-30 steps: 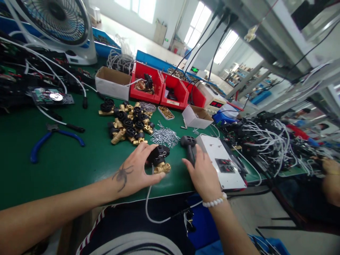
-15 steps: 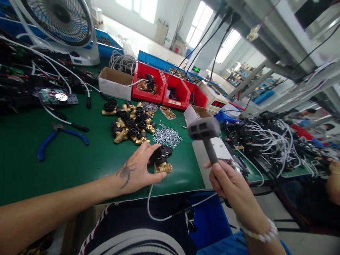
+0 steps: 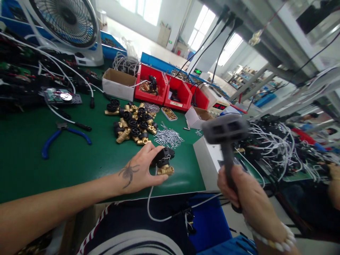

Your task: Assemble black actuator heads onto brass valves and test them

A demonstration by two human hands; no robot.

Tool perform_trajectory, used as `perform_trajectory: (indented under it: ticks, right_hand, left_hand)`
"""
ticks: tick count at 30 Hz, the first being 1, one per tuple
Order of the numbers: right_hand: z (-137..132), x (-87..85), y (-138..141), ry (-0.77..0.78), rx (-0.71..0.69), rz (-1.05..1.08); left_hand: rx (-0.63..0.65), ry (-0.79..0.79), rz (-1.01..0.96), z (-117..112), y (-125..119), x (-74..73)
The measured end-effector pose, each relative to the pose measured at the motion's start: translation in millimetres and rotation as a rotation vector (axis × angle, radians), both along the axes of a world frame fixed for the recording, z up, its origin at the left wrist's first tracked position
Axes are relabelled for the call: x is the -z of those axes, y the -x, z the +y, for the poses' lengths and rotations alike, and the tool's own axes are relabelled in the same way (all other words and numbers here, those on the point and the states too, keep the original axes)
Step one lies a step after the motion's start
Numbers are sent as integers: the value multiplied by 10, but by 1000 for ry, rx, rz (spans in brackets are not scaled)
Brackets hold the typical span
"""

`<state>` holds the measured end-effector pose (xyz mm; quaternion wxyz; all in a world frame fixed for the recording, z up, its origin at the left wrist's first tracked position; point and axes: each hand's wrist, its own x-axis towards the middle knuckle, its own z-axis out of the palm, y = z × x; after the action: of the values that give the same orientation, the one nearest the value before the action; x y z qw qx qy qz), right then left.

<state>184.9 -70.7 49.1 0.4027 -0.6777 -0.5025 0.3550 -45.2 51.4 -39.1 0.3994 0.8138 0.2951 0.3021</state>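
Observation:
My left hand is closed round a brass valve with a black housing, holding it on the green mat near the front edge. A bent wire clip shows on the side of the housing, and a white cable runs down from it over the edge. In my right hand is a dark grey mallet, raised by its handle to the right of the valve and blurred by motion. Its head is apart from the valve. Beyond my left hand lie a heap of silver wire clips and a pile of brass valve bodies with black caps.
Blue-handled pliers lie at left, below a circuit board. A fan, a white carton and red bins stand behind. White cables tangle at right. A blue crate sits below the edge. Another person's hand shows far right.
The mallet has moved right and closer to the camera, with my right hand. My left hand still holds the valve in the same place. The view has shifted slightly.

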Motion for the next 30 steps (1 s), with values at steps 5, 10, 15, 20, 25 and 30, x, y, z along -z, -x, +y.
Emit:
perform_trajectory:
  ticks: [5, 10, 15, 20, 25, 30]
  right_hand:
    - [-8, 75, 37, -67, 29, 4]
    - [-36, 27, -5, 148, -62, -85]
    - [-38, 87, 20, -16, 45, 151]
    - [-7, 160, -25, 341, -118, 104]
    - [-15, 91, -32, -48, 71, 132]
    - [1, 171, 2, 238, -124, 35]
  left_hand:
    - [-3, -1, -2, 15, 5, 19]
    - [-1, -3, 9, 24, 11, 21]
    - [1, -25, 29, 23, 3, 11]
    - [-7, -33, 36, 18, 5, 26]
    - [5, -35, 29, 32, -3, 39]
    - [3, -70, 18, 25, -3, 57]
